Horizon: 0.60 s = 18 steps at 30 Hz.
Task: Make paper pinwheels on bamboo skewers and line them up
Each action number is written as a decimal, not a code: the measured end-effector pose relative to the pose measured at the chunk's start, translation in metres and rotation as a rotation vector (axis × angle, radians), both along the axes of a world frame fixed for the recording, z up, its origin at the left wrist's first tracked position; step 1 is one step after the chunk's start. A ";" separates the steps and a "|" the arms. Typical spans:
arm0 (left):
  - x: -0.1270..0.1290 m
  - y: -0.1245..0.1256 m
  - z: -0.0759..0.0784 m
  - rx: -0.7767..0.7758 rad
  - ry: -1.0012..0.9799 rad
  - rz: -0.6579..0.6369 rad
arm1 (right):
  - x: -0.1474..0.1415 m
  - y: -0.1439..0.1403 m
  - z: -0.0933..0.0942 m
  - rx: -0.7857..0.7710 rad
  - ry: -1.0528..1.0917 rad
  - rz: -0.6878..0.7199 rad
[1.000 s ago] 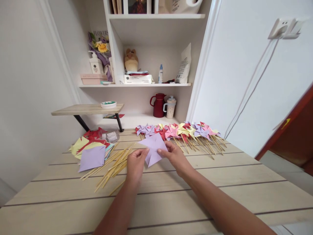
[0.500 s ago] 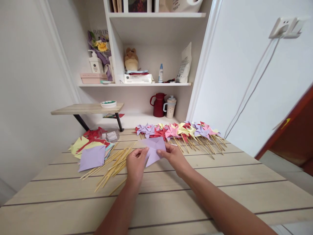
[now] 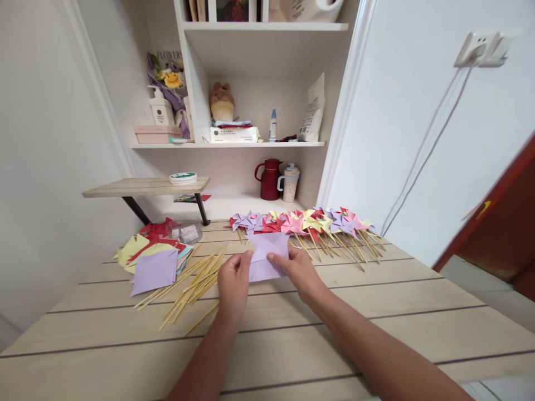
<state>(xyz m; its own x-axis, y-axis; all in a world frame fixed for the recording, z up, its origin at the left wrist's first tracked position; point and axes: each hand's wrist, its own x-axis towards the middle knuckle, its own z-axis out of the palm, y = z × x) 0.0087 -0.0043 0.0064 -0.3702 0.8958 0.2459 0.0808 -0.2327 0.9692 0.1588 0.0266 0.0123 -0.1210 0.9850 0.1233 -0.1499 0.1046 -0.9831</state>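
Pinching purple paper (image 3: pixel 264 268) mid-frame with left hand (image 3: pixel 234 279) and right hand (image 3: pixel 304 274); facing camera, roughly squared to frame, can't tell long axis.

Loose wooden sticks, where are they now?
The loose sticks lie mostly left of centre in the head view, between the paper pile and the left hand.

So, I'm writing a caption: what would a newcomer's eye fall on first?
Probably the red, purple, yellow and pink paper pinwheels, massed along the far side of the pale wooden table. Next, the light purple paper square held in the left hand and right hand; then the dark red handled jug in the white shelving behind.
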 end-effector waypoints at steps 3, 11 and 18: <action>-0.004 0.003 -0.001 0.014 -0.114 -0.046 | 0.001 0.000 -0.001 -0.019 0.015 -0.008; -0.003 -0.003 0.004 -0.128 -0.191 -0.267 | -0.003 -0.001 -0.009 0.028 -0.075 0.078; -0.004 -0.002 0.002 -0.156 -0.246 -0.347 | -0.003 -0.001 -0.009 0.007 -0.068 0.075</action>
<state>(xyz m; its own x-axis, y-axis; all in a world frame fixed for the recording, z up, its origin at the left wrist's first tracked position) 0.0046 -0.0067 0.0082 -0.0719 0.9966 0.0406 -0.2134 -0.0551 0.9754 0.1558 0.0253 0.0034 -0.2026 0.9720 0.1194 -0.0906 0.1028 -0.9906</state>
